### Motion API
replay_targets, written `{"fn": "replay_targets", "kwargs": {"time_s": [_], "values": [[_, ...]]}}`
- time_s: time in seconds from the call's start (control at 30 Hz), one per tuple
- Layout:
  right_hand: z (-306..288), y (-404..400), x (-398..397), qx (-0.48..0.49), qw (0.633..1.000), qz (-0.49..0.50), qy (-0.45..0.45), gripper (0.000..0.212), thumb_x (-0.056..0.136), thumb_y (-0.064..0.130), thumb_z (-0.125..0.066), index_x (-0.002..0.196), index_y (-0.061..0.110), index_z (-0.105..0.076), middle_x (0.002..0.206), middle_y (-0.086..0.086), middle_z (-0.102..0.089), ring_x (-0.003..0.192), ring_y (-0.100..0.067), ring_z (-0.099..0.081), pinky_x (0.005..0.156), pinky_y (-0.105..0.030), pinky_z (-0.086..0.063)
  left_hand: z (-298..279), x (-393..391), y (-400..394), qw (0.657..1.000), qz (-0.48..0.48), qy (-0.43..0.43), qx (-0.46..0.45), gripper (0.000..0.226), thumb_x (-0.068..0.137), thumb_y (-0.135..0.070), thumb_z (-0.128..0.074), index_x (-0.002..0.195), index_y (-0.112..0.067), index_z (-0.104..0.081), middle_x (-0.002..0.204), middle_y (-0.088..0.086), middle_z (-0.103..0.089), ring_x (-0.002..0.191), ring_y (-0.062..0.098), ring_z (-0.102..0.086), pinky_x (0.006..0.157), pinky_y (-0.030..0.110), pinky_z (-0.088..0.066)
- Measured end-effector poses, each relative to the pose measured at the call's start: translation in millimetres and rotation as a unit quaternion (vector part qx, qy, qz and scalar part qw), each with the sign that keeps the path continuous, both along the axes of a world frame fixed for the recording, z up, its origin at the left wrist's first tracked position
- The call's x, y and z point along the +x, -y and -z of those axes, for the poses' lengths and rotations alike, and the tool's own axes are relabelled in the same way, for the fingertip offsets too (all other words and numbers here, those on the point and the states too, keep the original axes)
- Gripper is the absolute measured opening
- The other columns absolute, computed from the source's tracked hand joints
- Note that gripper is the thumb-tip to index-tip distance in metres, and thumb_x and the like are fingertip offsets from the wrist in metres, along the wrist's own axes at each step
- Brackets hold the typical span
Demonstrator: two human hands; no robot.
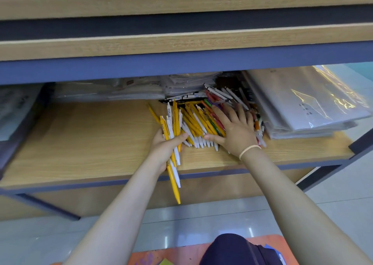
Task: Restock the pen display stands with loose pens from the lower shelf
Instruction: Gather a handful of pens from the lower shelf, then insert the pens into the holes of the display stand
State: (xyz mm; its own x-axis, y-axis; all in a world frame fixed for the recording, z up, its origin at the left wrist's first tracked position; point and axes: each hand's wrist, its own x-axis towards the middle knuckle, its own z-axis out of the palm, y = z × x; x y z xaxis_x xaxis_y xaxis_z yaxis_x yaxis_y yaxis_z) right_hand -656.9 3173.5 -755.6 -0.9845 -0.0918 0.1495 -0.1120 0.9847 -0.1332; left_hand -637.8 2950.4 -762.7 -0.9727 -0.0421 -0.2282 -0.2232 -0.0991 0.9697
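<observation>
Shelf [80,143]: right hand [236,131] hides pen pile [197,121]; left hand [165,147] grips bundle [172,143].

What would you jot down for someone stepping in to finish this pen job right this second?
Left hand: grip shut on a bundle of yellow and white pens, tips hanging past the lower shelf edge.
Right hand: open, palm flat on the loose pen pile, holding nothing.
The pile lies at the back right of the shelf, beside stacked plastic sleeves.
Done: one handful gathered.
Left: many pens still on the shelf; the display stands are out of view, so none can be confirmed restocked.
</observation>
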Motion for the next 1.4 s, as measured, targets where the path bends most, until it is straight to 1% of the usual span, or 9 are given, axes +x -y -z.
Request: {"fn": "replay_targets", "kwargs": {"time_s": [0.17, 0.27, 0.37, 0.5, 0.67, 0.8, 1.07, 1.2, 1.4], "values": [[-1.0, 19.0, 18.8, -0.189, 0.971, -0.076, -0.128, 0.087, 0.082, 0.080, -0.039, 0.150, 0.024, -0.037, 0.156, -0.007, -0.035, 0.147, -0.025, -0.025, 0.120, -0.045, -0.020, -0.5, 15.4, 9.4, 0.999, 0.044, 0.023, 0.005, 0.031, 0.084, -0.008, -0.079, 0.110, -0.018, -0.064, 0.084, -0.004, -0.072, 0.061, 0.008, -0.064, 0.054, 0.024, -0.051], [-7.4, 42.1, 39.0, -0.348, 0.931, -0.086, -0.077, 0.082, 0.084, 0.069, -0.051, 0.148, 0.019, -0.041, 0.152, -0.003, -0.041, 0.140, -0.009, -0.032, 0.113, -0.023, -0.025, -8.0, 19.7, 13.7, 0.992, 0.109, 0.049, 0.046, 0.030, 0.085, -0.002, -0.076, 0.110, -0.011, -0.063, 0.075, 0.001, -0.066, 0.055, 0.015, -0.057, 0.051, 0.025, -0.047], [-24.8, 63.7, 67.7, -0.465, 0.885, -0.026, -0.007, 0.085, 0.083, 0.066, -0.060, 0.151, 0.021, -0.034, 0.152, 0.002, -0.041, 0.140, -0.006, -0.036, 0.113, -0.022, -0.032, -30.7, 33.7, 11.4, 0.976, 0.178, 0.104, 0.071, 0.040, 0.076, -0.001, -0.077, 0.112, -0.003, -0.059, 0.072, 0.007, -0.055, 0.051, 0.017, -0.051, 0.046, 0.026, -0.042], [-83.0, 79.0, 114.9, -0.593, 0.798, 0.076, 0.084, 0.082, 0.090, 0.027, -0.072, 0.154, 0.013, -0.022, 0.149, 0.009, -0.037, 0.124, 0.021, -0.039, 0.095, -0.005, -0.039, -86.4, 78.4, 14.7, 0.944, 0.268, 0.184, 0.044, 0.042, 0.071, -0.006, -0.078, 0.108, -0.014, -0.061, 0.073, -0.001, -0.061, 0.057, 0.017, -0.052, 0.050, 0.026, -0.044], [-160.6, 85.2, 163.9, -0.674, 0.699, 0.199, 0.129, 0.073, 0.088, 0.022, -0.074, 0.150, 0.027, -0.035, 0.144, 0.004, -0.049, 0.134, -0.011, -0.045, 0.101, -0.031, -0.049, -181.2, 137.9, 20.4, 0.909, 0.317, 0.264, 0.059, 0.047, 0.077, 0.006, -0.078, 0.108, -0.022, -0.056, 0.070, 0.003, -0.059, 0.052, 0.018, -0.054, 0.047, 0.027, -0.046], [-243.8, 92.4, 188.2, -0.750, 0.620, 0.184, 0.140, 0.058, 0.086, -0.003, -0.070, 0.135, 0.020, -0.047, 0.119, -0.016, -0.066, 0.099, -0.022, -0.068, 0.081, -0.034, -0.056, -270.4, 173.0, 16.4, 0.908, 0.294, 0.284, 0.089, 0.040, 0.086, 0.014, -0.066, 0.110, -0.017, -0.058, 0.066, 0.006, -0.058, 0.049, 0.018, -0.053, 0.045, 0.027, -0.046], [-447.7, 82.7, 214.3, -0.749, 0.633, 0.125, 0.151, 0.018, 0.092, 0.016, -0.067, 0.108, 0.014, -0.059, 0.104, -0.011, -0.058, 0.085, -0.022, -0.069, 0.079, -0.039, -0.055, -466.7, 228.8, 0.3, 0.941, 0.206, 0.249, 0.098, 0.033, 0.083, 0.010, -0.070, 0.101, -0.013, -0.054, 0.068, 0.011, -0.059, 0.048, 0.021, -0.054, 0.046, 0.028, -0.048], [-540.0, 67.8, 223.2, -0.763, 0.615, 0.059, 0.189, 0.027, 0.100, 0.017, -0.055, 0.127, 0.015, -0.056, 0.126, -0.016, -0.064, 0.089, -0.035, -0.070, 0.083, -0.048, -0.059, -545.7, 259.6, -23.3, 0.955, 0.166, 0.216, 0.121, 0.035, 0.082, 0.007, -0.074, 0.103, -0.008, -0.051, 0.060, 0.007, -0.061, 0.048, 0.021, -0.056, 0.046, 0.028, -0.048], [-604.5, 53.0, 244.5, -0.733, 0.652, 0.018, 0.196, 0.032, 0.103, 0.029, -0.050, 0.111, 0.004, -0.067, 0.120, -0.010, -0.069, 0.105, -0.045, -0.065, 0.092, -0.056, -0.053, -604.8, 279.3, -49.8, 0.958, 0.159, 0.178, 0.158, 0.040, 0.078, 0.001, -0.079, 0.107, -0.005, -0.052, 0.063, 0.008, -0.062, 0.051, 0.022, -0.059, 0.049, 0.030, -0.051]]}}
